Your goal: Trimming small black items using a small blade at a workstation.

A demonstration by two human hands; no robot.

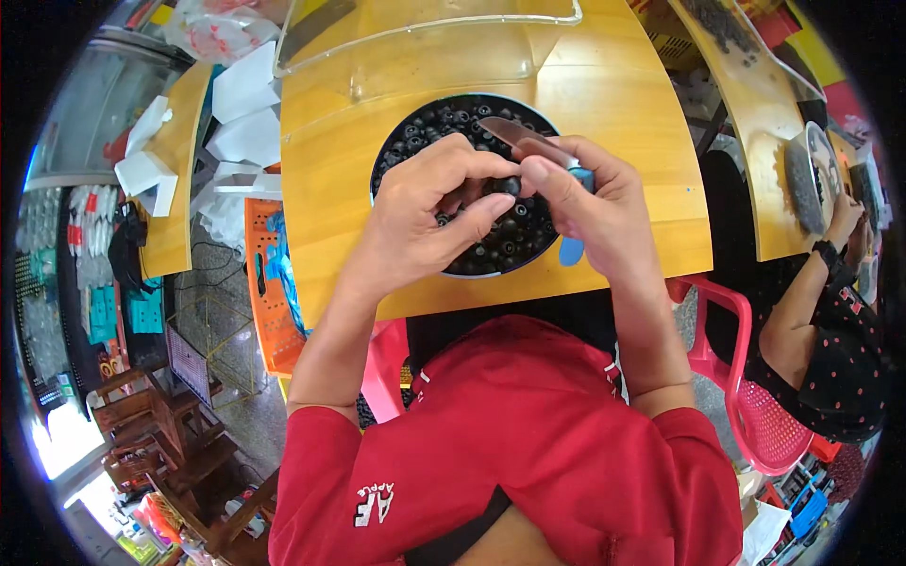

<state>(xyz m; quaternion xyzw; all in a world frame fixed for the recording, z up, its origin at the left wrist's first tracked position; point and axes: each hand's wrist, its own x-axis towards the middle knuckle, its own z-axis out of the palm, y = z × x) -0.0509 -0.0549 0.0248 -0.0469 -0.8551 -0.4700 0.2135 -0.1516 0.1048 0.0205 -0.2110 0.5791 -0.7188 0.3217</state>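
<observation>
A small round black piece (508, 186) is pinched between the thumb and forefinger of my left hand (415, 203). My right hand (604, 203) grips a knife (519, 139) with a blue handle, its blade pointing up and to the left. The right thumb is close to the black piece; whether it touches cannot be made out. Both hands are over a round tray (487, 275) on the wooden table. Many small black pieces (415, 141) fill it, several showing a round hole. My hands hide part of the tray's contents.
A clear plastic bin (425, 71) stands on the far side of the yellow wooden table (632, 104). An orange crate (267, 311) is at the left edge. To the right, a person (812, 330) sits at another table by a pink chair (746, 415). Wooden stools (179, 453) stand lower left.
</observation>
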